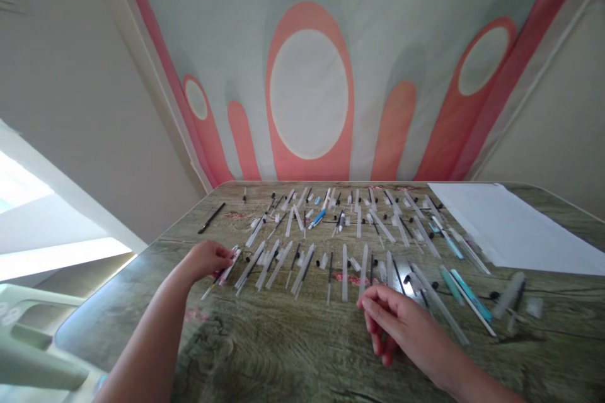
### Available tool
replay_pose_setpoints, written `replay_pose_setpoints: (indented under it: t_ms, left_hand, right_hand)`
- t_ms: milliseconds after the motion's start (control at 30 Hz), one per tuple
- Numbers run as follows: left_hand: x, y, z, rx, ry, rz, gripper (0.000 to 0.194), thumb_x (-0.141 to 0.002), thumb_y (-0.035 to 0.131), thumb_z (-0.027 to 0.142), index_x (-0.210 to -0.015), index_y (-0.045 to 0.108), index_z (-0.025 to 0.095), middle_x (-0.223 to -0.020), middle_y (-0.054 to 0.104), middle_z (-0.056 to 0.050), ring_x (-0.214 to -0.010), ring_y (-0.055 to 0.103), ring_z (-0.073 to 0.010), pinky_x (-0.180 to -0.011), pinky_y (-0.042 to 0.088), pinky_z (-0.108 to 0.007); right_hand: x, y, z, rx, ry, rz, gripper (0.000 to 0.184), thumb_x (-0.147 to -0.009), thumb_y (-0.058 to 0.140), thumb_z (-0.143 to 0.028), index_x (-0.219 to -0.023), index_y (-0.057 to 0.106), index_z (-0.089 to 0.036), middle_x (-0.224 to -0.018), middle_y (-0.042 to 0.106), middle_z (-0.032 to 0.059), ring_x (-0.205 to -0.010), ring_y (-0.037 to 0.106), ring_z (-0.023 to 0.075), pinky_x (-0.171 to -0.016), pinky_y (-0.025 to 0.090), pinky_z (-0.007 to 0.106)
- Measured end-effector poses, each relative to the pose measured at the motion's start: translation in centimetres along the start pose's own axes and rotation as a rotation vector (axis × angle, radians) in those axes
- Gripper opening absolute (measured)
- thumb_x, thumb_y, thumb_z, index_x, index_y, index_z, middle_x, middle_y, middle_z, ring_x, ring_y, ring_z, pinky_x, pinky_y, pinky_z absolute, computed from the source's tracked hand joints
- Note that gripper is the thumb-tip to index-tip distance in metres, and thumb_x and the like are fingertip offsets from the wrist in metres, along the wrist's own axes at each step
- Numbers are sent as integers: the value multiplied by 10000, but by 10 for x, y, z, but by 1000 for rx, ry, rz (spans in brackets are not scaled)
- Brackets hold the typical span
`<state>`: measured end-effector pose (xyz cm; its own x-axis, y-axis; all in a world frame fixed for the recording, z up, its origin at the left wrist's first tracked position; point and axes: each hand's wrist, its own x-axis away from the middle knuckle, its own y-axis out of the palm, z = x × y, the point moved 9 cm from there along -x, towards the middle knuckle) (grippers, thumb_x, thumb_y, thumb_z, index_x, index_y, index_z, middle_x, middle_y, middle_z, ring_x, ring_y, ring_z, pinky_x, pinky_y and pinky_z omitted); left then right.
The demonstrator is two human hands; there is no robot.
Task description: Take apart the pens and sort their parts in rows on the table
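Many disassembled pens lie in rough rows across the wooden-patterned table. My left hand (pixel 210 259) is at the left end of the front row, its fingers pinched on a pale pen part (pixel 231 266). A thin ink refill (pixel 207 290) sticks out just below these fingers. My right hand (pixel 390 320) hovers over the front of the table, right of the middle, with fingers loosely bent and apart and nothing visible in them. Clear pen barrels (pixel 345 274) and dark refills (pixel 329 278) lie just beyond it.
A blue pen (pixel 317 218) lies in the middle row. Turquoise pen parts (pixel 471 295) are at right, near a white paper sheet (pixel 524 227). A dark pen-like stick (pixel 212 218) lies at far left. A pale green plastic stool or chair (pixel 42 352) stands beside the table.
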<state>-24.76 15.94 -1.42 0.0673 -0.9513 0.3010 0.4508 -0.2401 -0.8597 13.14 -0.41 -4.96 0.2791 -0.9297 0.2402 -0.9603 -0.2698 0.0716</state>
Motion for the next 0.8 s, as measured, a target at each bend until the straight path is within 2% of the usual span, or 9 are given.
replay_pose_setpoints:
  t_ms: [133, 333, 433, 600, 800]
  left_hand:
    - [-6, -2, 6, -121, 29, 21, 203, -540, 619, 363, -574, 635, 164, -497, 582, 0, -518, 561, -164, -484, 380, -221]
    - [-1, 0, 3, -185, 66, 59, 340, -598, 587, 380, -871, 649, 187, -689, 653, 10, -561, 589, -146, -506, 393, -206]
    - [1, -1, 0, -211, 68, 77, 334, -615, 583, 399, -872, 637, 192, -702, 656, 3, -579, 598, -150, -538, 400, -213]
    - [4, -10, 0, -306, 106, 167, 352, -610, 609, 448, -871, 636, 214, -804, 665, -17, -741, 610, -189, -623, 390, -231]
    - [13, -13, 4, -276, 105, 201, 368, -638, 575, 514, -840, 642, 214, -775, 668, -22, -733, 608, -207, -608, 383, -238]
  right_hand:
    - [0, 0, 1, 14, 5, -11, 325, -850, 458, -519, -831, 508, -199, -641, 503, -56, -472, 536, 80, -385, 456, 179]
    - [2, 3, -1, 37, -8, -37, 319, -856, 459, -506, -822, 510, -193, -660, 507, -52, -473, 537, 75, -386, 445, 173]
    - [3, 5, -3, 47, -4, -41, 321, -852, 464, -505, -815, 508, -190, -649, 501, -54, -472, 537, 75, -383, 441, 170]
    - [4, 6, -1, 56, 11, -42, 331, -843, 470, -516, -815, 510, -189, -639, 503, -56, -466, 534, 71, -383, 435, 162]
    - [1, 5, 5, 64, 24, -46, 322, -844, 470, -514, -817, 512, -196, -643, 513, -56, -461, 536, 73, -384, 432, 168]
